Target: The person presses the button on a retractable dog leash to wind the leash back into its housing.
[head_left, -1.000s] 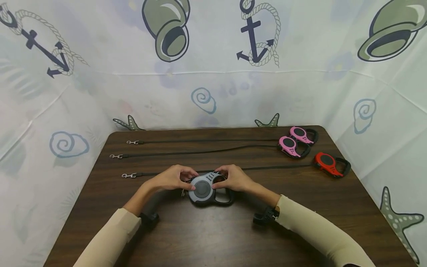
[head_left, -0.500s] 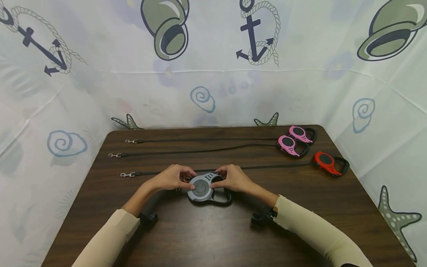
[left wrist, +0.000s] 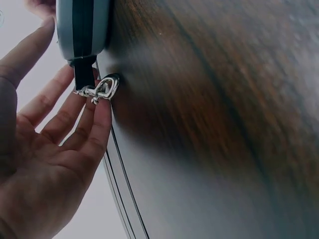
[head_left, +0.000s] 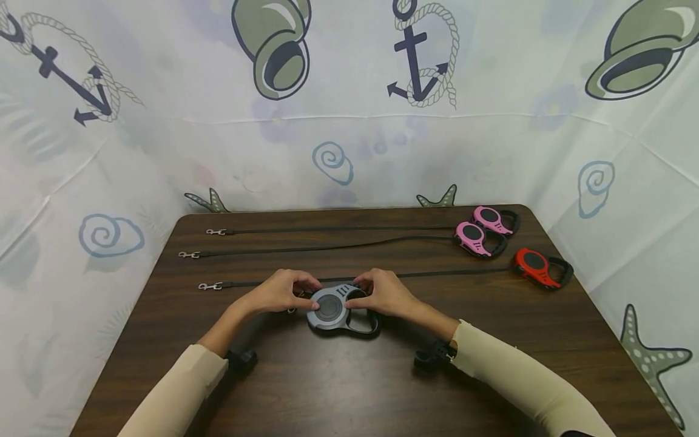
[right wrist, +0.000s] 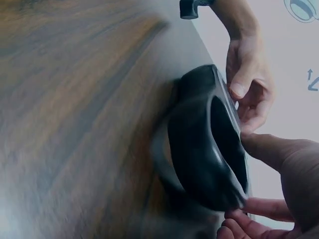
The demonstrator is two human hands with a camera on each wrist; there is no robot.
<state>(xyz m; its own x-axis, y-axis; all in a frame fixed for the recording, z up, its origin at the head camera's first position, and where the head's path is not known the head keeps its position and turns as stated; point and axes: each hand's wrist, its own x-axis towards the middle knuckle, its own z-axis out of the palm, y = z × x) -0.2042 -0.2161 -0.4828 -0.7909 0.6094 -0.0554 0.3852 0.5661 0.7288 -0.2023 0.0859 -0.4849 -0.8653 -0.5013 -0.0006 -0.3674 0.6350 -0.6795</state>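
On the head feed I see the grey-and-black plastic retractable leash at six o'clock, the left hand grasping its ten-o'clock edge, the right hand its two-o'clock side. My left-wrist feed shows its silver metal clip below the casing, by the fingertips; my right-wrist feed, thumb and fingers pinching its black loop handle.

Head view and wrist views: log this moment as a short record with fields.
Left grip: holds the grey leash, thumb on its casing
Right grip: holds the same leash near its handle
Grey leash's clip: beside the left fingers
Other leashes: two pink leashes, one red leash, toward the right of the table
Cords: three, running leftward to metal clips
Backdrop: white, printed with anchors and shells
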